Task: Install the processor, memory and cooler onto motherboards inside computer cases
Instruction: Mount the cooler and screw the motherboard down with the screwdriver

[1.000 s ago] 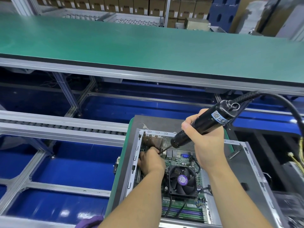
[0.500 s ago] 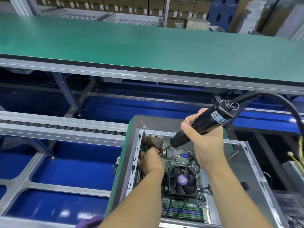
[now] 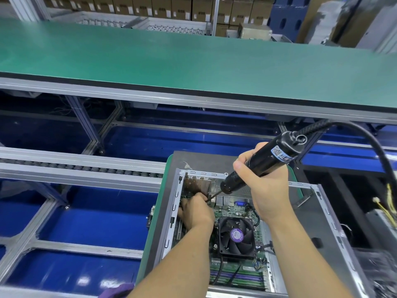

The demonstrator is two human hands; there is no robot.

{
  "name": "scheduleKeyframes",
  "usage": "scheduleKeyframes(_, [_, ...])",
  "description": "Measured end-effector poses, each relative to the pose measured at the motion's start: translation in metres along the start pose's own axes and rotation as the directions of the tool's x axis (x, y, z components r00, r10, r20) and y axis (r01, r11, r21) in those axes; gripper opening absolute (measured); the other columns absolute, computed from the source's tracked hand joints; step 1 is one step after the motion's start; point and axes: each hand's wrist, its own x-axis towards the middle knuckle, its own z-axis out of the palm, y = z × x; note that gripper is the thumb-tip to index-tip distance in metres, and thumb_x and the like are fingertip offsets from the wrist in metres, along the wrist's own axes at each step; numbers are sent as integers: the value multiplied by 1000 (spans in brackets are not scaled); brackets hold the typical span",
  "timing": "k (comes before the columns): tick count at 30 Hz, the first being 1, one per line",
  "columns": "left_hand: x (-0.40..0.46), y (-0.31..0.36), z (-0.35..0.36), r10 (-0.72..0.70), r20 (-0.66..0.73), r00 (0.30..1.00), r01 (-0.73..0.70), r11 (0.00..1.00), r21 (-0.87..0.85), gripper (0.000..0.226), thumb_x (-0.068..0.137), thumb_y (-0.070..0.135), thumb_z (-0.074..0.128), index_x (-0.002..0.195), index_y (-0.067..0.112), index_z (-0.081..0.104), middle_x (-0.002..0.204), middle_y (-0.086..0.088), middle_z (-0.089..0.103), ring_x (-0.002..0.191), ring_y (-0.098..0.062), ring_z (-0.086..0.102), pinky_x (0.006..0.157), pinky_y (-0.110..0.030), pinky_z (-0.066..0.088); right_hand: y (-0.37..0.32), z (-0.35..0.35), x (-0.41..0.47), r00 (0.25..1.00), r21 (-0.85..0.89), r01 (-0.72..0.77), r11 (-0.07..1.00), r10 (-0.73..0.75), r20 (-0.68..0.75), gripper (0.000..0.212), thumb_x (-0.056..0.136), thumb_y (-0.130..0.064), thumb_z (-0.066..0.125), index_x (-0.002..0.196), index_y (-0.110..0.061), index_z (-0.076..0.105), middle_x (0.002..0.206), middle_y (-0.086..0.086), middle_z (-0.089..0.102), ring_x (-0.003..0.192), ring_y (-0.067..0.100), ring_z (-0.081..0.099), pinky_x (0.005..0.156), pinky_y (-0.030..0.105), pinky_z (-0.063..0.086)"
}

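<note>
An open grey computer case lies on a green-edged pallet. Inside it sits a green motherboard with a black cooler fan that has a purple hub. My right hand grips a black electric screwdriver, tilted down to the left, its bit reaching the board's far left corner. My left hand is curled inside the case at that corner, fingers pinching round the bit's tip; what lies under them is hidden.
A long green conveyor belt runs across beyond the case. A roller rail and aluminium frame over blue bins lie to the left. The screwdriver's black cable arcs right. Yellow wires hang at the right edge.
</note>
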Motion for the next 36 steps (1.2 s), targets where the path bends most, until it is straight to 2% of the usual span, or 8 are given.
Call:
scheduleKeyframes(4, [-2,1,1,71,-31,997,-68,994,86,31,89,12,64,110,35,64,104,6,67,116,-19,44,84,-38,25,0,3,-3,1000,16,-23,1000,23,18,14,77,-23,77,74,-29,65,75,-4,62,72,16,59,73,25,50])
scheduleKeyframes(10, [-2,1,-2,100,-49,994,-94,989,116,33,87,15,68,112,35,65,124,7,56,124,-18,44,97,-39,29,-2,8,-5,998,5,-56,998,56,2,20,73,-26,77,73,-13,62,71,-5,60,68,18,58,69,25,51])
scheduleKeyframes(16, [-2,1,-3,99,-30,995,-95,990,104,32,89,14,64,112,36,64,119,8,60,121,-17,45,97,-39,28,-4,10,-6,999,-13,-44,999,44,8,29,75,-25,76,74,0,60,69,-9,58,64,14,55,66,19,48])
scheduleKeyframes(20, [-3,2,-5,84,-18,996,-82,991,103,35,87,12,65,112,37,63,117,9,62,121,-16,45,98,-39,29,-4,11,-6,999,-25,-36,999,36,-5,31,75,-25,76,74,1,60,70,-5,57,67,31,52,66,21,47])
scheduleKeyframes(24, [-4,3,-8,76,-13,997,-74,994,85,36,87,12,65,113,37,63,118,9,62,122,-16,45,97,-39,30,-2,11,-5,999,-24,-41,999,41,0,23,78,-11,76,75,5,59,70,-9,58,65,16,53,66,18,47])
scheduleKeyframes(26, [-5,3,-9,77,-12,997,-76,994,83,36,87,12,65,114,36,62,120,9,61,123,-16,45,97,-38,31,-1,10,-5,999,-30,-42,999,42,5,22,78,-9,75,76,6,59,70,-8,58,66,16,53,67,18,47])
scheduleKeyframes(32, [-9,4,-13,78,-39,996,-73,991,110,40,87,16,68,124,24,58,132,1,54,129,-21,44,105,-38,33,-3,10,-4,999,-19,-42,999,42,-4,25,77,-14,78,76,3,59,71,-7,58,67,29,54,67,21,48])
scheduleKeyframes(36, [-13,2,-19,16,-57,998,-11,996,90,40,86,19,67,125,13,58,137,-4,47,129,-23,43,103,-34,39,-3,12,-3,999,-13,-48,999,48,-18,29,75,-25,77,76,-1,60,72,-7,58,69,32,53,68,23,49])
